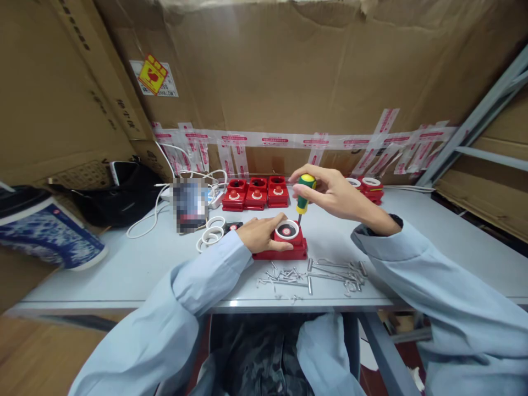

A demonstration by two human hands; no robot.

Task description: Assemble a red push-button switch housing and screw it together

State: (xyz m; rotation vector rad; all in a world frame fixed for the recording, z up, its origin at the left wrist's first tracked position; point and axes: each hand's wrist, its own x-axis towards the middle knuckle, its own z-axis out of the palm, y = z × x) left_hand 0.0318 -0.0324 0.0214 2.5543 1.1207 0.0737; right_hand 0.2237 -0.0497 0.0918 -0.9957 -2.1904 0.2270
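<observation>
My right hand (330,190) grips a screwdriver (306,193) with a green and yellow handle, held upright. Its shaft points down at the right edge of a red box-like unit (284,254), whose raised part bears a white ring (287,230) around a dark disc. Whether the tip sits in a screw is too small to tell. My left hand (260,234) is pressed round the left side of this unit, thumb along its front, holding it on the table. Just in front lie loose screws (289,273) and metal T-shaped rods (334,269).
Several similar red units (256,195) stand behind, with more at the right (372,190). White rings (212,235) lie left of my left hand, near white cables (154,217). A large cup (53,231) and a black bag (124,201) occupy the left. Cardboard (264,71) walls the back.
</observation>
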